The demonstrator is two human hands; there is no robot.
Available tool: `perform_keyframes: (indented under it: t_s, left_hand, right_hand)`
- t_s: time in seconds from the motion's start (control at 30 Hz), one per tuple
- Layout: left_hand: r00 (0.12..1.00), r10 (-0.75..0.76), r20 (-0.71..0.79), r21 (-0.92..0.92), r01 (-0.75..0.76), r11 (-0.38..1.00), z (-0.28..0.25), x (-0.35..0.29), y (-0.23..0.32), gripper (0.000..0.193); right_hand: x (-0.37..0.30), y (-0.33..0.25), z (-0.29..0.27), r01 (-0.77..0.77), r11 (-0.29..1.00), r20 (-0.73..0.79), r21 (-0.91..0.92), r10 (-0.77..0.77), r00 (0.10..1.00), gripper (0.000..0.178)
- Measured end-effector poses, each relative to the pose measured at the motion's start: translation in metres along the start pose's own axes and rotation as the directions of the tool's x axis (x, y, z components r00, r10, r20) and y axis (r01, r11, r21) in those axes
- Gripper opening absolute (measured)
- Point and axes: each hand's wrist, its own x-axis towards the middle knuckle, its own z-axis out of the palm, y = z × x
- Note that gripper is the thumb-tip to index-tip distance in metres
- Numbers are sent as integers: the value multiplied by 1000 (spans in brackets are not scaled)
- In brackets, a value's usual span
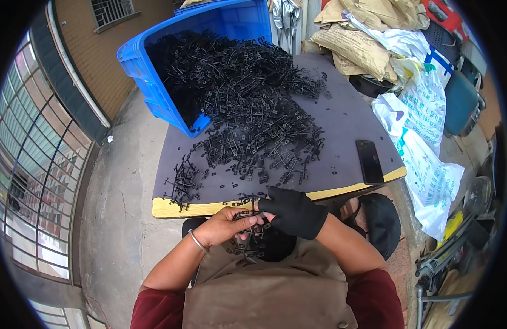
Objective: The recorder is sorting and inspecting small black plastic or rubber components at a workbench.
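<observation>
My left hand (227, 226), bare with a bangle at the wrist, is closed with thumb and fingers pinching a thin black branched plastic piece (252, 204), much like a moulding sprue with small tabs. Meeting it from the other side, my right hand (293, 213) wears a black fingerless glove, its fingertips closed on the same piece. More black plastic bits (248, 251) show under my hands, over my lap. Beyond, a large pile of similar black plastic pieces (253, 120) spreads across the grey tabletop (341, 126). A smaller cluster (183, 181) lies near the left front edge.
A blue plastic crate (155, 93) lies tipped on its side, the pile spilling out of it. A black phone (369, 162) rests at the table's right. Paper sacks (355, 46) and white plastic bags (423, 159) crowd the right side. A barred window (37, 164) stands left.
</observation>
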Motion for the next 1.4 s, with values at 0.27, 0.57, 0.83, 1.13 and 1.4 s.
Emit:
perform_keyframes:
  t_s: [0.27, 0.57, 0.83, 1.13, 1.4]
  left_hand:
    - [991, -22, 128, 173, 0, 985, -8, -10, 3, 24]
    - [961, 157, -229, 11, -159, 987, -18, -7, 8, 25]
    - [978, 160, -133, -9, -163, 987, 7, 1, 0, 24]
    - [973, 146, -179, 33, -142, 989, -1, 2, 2, 24]
    - [991, 121, -51, 136, -113, 984, -6, -5, 4, 25]
  right_hand:
    - [-24, -17, -20, -209, 939, 216, 273, 152, 965, 18]
    - [-45, 20, -2, -261, 965, -28, 2, 261, 965, 19]
    - [-1, 0, 12, -272, 845, -186, 460, 391, 901, 31]
    - [-21, 10, -13, -184, 975, -383, 125, 219, 898, 34]
    - [-10, 7, -12, -94, 995, -187, 25, 97, 978, 16]
